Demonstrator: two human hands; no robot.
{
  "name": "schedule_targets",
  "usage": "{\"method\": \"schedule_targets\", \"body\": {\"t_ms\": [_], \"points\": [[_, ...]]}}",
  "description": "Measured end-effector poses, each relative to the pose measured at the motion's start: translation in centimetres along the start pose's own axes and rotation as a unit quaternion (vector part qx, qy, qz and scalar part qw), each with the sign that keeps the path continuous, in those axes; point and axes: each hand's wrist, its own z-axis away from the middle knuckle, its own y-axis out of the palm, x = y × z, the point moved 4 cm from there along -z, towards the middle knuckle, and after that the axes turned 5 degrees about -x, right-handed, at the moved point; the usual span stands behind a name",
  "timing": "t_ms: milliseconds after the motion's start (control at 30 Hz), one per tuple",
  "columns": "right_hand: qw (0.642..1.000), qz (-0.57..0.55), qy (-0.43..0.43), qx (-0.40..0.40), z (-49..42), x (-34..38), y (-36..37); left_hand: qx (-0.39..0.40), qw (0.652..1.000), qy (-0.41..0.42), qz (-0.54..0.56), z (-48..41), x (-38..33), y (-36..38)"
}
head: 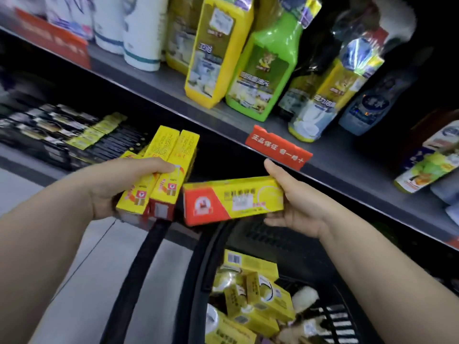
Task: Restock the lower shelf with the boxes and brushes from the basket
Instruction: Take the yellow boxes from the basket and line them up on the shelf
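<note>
Several bottles on grey shelf, 1 o'clock. Left hand grips yellow boxes; right hand grips one red-yellow box.

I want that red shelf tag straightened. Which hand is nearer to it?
Right. The right hand, holding one box, has its thumb tip just below the left end of the red tag. The left hand, gripping several boxes, is well off to its left.
</note>
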Motion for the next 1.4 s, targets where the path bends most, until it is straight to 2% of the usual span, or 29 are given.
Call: {"method": "schedule_targets", "body": {"t_ms": [100,233,367,467,600,767,900,1067,1133,1200,1267,1400], "points": [[0.999,0.040,-0.014,0.001,-2.1,1.0,2.1,-0.065,0.997,0.002,0.030,-0.6,0.4,-2.9],[0.987,0.134,-0.072,-0.047,-5.1,2.4,4.5,-0.146,0.987,-0.006,0.067,-1.9,1.5,-5.0],[0.936,0.262,-0.195,-0.133,-8.7,4.7,6.7,-0.202,0.973,-0.028,0.109,-3.7,3.4,-6.1],[0.888,0.363,-0.227,-0.167,-12.0,5.6,9.5,-0.244,0.959,-0.040,0.139,-4.8,4.3,-6.7],[0.860,0.459,-0.189,-0.121,-16.2,5.3,12.6,-0.253,0.951,-0.042,0.175,-5.7,5.1,-6.9],[0.874,0.463,-0.144,-0.021,-17.9,4.6,15.1,-0.243,0.948,-0.056,0.196,-6.4,5.6,-7.2],[0.881,0.455,-0.126,0.030,-18.3,3.7,15.9,-0.238,0.948,-0.052,0.205,-6.8,5.7,-7.5],[0.842,0.524,-0.126,0.041,-18.3,3.2,16.2,-0.224,0.943,-0.040,0.242,-6.9,5.6,-7.5],[0.816,0.554,-0.165,0.020,-17.8,3.8,16.3,-0.224,0.942,-0.038,0.247,-6.8,5.4,-7.4],[0.801,0.537,-0.263,-0.007,-16.5,5.4,16.6,-0.212,0.943,-0.038,0.255,-6.6,5.1,-7.2],[0.790,0.491,-0.366,-0.001,-14.7,7.1,17.2,-0.201,0.945,-0.027,0.257,-6.4,4.9,-7.2],[0.714,0.508,-0.482,0.018,-12.1,9.1,18.8,-0.228,0.953,0.038,0.198,-5.8,3.9,-7.5]]}}
